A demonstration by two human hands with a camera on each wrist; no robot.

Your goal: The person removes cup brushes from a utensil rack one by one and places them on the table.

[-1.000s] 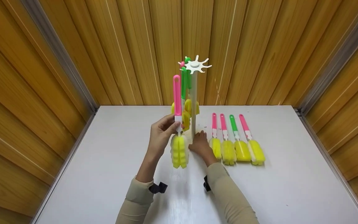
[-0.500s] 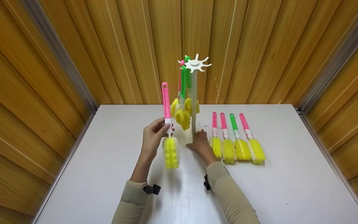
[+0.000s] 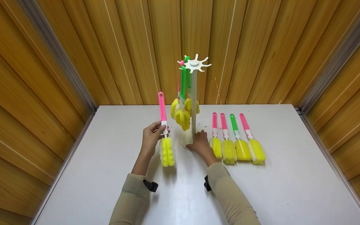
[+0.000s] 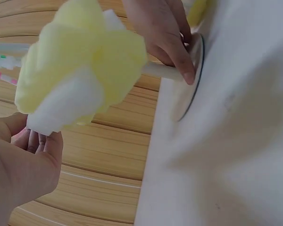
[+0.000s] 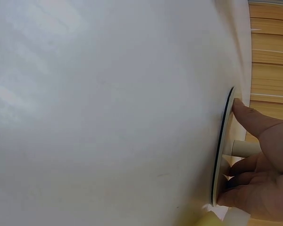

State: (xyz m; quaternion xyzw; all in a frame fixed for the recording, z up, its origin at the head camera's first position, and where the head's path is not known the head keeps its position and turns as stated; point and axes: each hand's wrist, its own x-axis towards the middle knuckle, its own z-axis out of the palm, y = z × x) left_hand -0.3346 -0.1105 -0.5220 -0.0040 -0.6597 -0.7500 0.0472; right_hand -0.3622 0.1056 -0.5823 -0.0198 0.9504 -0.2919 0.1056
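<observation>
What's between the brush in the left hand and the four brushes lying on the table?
In the head view, the white stand with its three hanging brushes is between them, and so is the right hand, touching the stand's base.

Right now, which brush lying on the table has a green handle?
The third brush from the left in the row of four; the other three brushes lying there have pink handles.

- We see brown wood-grain walls on three sides.
- Grey rails line our corners.
- Below, we have a white table, its surface catching soft glare.
</observation>
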